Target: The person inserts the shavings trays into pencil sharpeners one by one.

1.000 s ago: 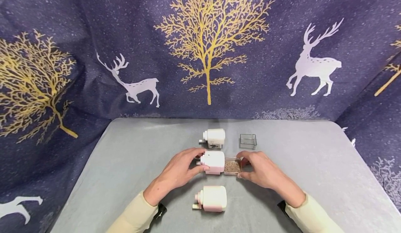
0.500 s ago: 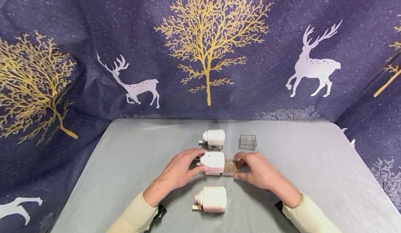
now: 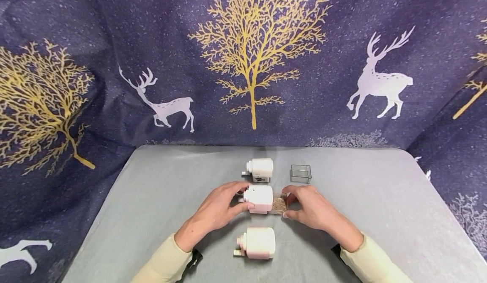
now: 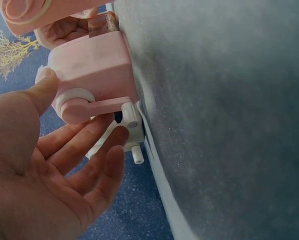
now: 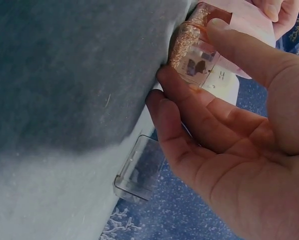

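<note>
A pink crank pencil sharpener (image 3: 260, 199) stands mid-table with a clear shavings drawer (image 3: 279, 204) partly out of its right side. Brown shavings fill the drawer's bottom. My left hand (image 3: 217, 207) grips the sharpener from the left, thumb and fingers on opposite sides of the body. In the left wrist view its crank (image 4: 107, 106) faces my palm, and the lower fingers hang loosely. My right hand (image 3: 313, 209) pinches the outer end of the drawer between thumb and fingers. The right wrist view shows the thumb on one side wall of the drawer (image 5: 189, 47).
Behind stands a white crank sharpener (image 3: 261, 168), and nearer the front edge a cream-and-pink one (image 3: 259, 243). At the back right a second clear drawer (image 3: 301, 171) lies apart on the grey table (image 3: 160, 177). A dark blue cloth (image 3: 152, 29) hangs behind.
My right hand has moved left, sliding the shavings drawer further into the pink sharpener. The left hand keeps its grip in the same place.
</note>
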Demonstrator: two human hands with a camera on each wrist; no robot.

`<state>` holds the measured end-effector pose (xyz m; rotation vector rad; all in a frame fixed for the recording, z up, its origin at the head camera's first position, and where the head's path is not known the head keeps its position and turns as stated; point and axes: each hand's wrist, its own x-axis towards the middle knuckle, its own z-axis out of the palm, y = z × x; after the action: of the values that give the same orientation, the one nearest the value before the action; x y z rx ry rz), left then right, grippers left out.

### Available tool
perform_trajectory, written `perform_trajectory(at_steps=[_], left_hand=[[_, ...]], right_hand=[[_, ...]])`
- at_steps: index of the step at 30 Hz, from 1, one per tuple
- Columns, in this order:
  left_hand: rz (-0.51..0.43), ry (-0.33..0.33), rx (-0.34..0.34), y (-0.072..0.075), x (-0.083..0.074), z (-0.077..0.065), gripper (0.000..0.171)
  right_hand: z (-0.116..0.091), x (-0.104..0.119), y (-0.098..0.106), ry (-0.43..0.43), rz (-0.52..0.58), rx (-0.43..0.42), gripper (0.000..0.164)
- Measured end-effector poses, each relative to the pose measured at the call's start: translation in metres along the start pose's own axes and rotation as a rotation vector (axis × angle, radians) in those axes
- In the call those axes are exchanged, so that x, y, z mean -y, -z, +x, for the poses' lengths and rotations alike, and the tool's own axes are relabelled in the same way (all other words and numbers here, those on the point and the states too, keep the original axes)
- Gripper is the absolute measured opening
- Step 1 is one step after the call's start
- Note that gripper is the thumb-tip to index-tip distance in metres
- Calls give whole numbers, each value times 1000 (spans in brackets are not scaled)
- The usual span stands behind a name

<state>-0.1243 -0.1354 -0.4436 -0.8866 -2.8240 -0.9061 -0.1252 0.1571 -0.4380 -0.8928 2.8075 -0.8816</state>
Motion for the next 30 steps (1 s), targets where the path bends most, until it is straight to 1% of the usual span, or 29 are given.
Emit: perform_trajectory(at_steps=[8,13,18,30], left_hand=[[-13,-10,8,1,0,1,59],[-7,3,16,0,-1,1,59],[3,12,14,0,-1,1,60],[-1,5,6,0,-1,1,57]], right_hand=[[1,0,0,10,-13,6,50],[4,0,-1,15,-2,20,50],[6,1,-2,17,-4,28,46],[11,4,-3,9,0,35,48]])
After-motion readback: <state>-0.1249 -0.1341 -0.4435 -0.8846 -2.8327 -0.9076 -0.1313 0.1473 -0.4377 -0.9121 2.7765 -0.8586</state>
